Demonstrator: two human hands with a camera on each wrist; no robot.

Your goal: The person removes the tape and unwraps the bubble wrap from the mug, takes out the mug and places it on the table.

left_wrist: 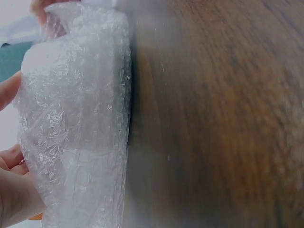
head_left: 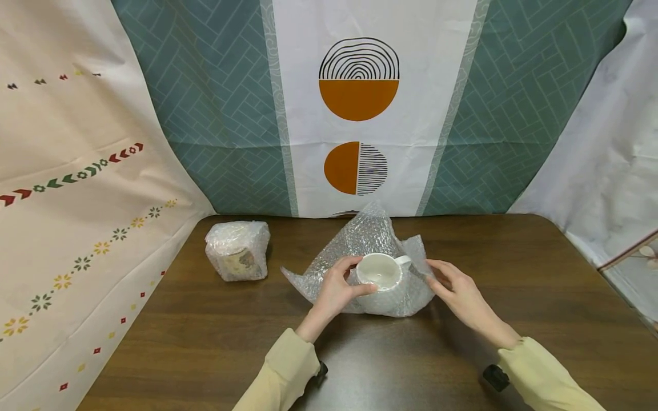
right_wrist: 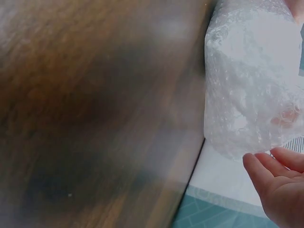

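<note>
A white mug [head_left: 379, 270] stands upright on the table, its handle pointing to the back right. A sheet of bubble wrap [head_left: 362, 234] goes round its front and sides and spreads out behind it and to the left. My left hand [head_left: 336, 292] holds the mug from the left, thumb over the front rim and fingers towards the back. On the right side, my right hand [head_left: 462, 294] pinches the edge of the wrap between thumb and fingers. In the right wrist view, those fingertips [right_wrist: 249, 159] are right at the edge of the plastic.
A bundle in bubble wrap [head_left: 237, 250], with a brownish patch showing through, sits at the back left of the brown wooden table [head_left: 205, 331]. Patterned cloth [head_left: 226, 114] hangs behind the table, and pale cloths [head_left: 77, 240] hang at both sides.
</note>
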